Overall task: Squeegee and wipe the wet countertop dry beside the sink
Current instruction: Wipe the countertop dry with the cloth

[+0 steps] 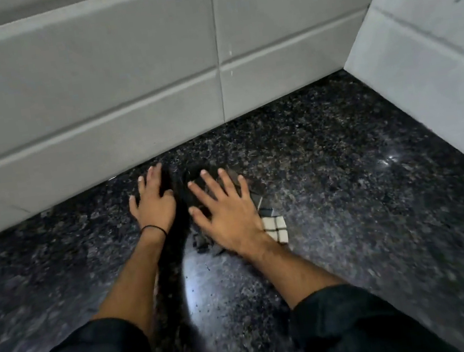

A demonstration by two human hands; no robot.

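Both hands lie spread on the dark speckled granite worktop [348, 204], close to the grey tiled back wall [95, 105] and some way left of the corner where the side wall [429, 43] meets it. The right hand [224, 212] is flat, fingers splayed, pressing down on a checked cloth [275, 228]; it pins the cloth rather than gripping it. Most of the cloth is hidden under the palm or blurred, with one pale corner with a dark grid showing just to the right of the wrist and darker folds showing beyond the fingertips. The left hand [154, 203] is also open and holds nothing, resting palm-down just beside the right one with its fingertips almost at the foot of the wall; a thin black band sits on that wrist. No squeegee and no sink are in view, so this looks like the wiping stage. The cloth's visible length runs from the near right to the far left, under the right hand, so that hand is the one placed to push it. The unwiped stretch probably lies to the right, toward the corner, where the stone shows a glint.
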